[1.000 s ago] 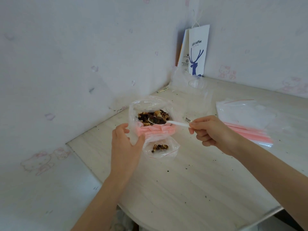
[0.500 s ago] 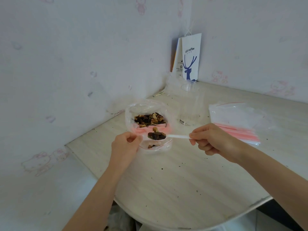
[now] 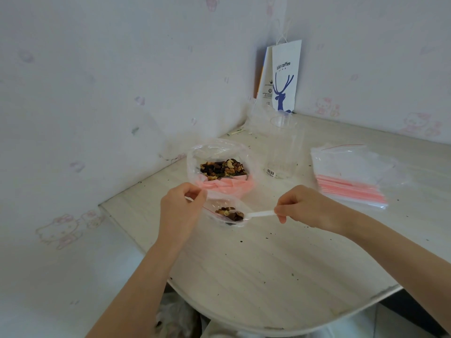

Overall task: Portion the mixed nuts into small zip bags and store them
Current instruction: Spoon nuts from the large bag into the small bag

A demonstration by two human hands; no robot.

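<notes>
- I see the left hand [image 3: 181,208] pinching the mouth of the small zip bag [image 3: 218,202], fingers curled on the thin clear film with its red seal line.
- The right hand [image 3: 307,206] pinches the end of the handle of a white plastic spoon [image 3: 260,214]. Its bowl sits in the bag's opening, heaped with dark and tan nuts.
- The hands are apart, with the bag and spoon between them, just above the table [image 3: 268,264].
- Behind them is the large clear bag [image 3: 217,150], crinkly and slumped open, with the mixed nuts [image 3: 223,168] piled inside and a pink band under it.
- The tabletop is pale wood grain, speckled with dark crumbs.
- The front edge curves round. The far sides butt into the wall corner, and bare tabletop lies between the hands and that curved edge.
- To the right lies a flat stack of empty zip bags [image 3: 349,172] with pink seal strips. I cannot tell how many.
- I count two hands, one spoon, one small bag in hand, one large nut bag, one clear ribbed cup [image 3: 283,147] and one white paper bag [image 3: 285,76] with a blue deer, standing in the corner.
</notes>
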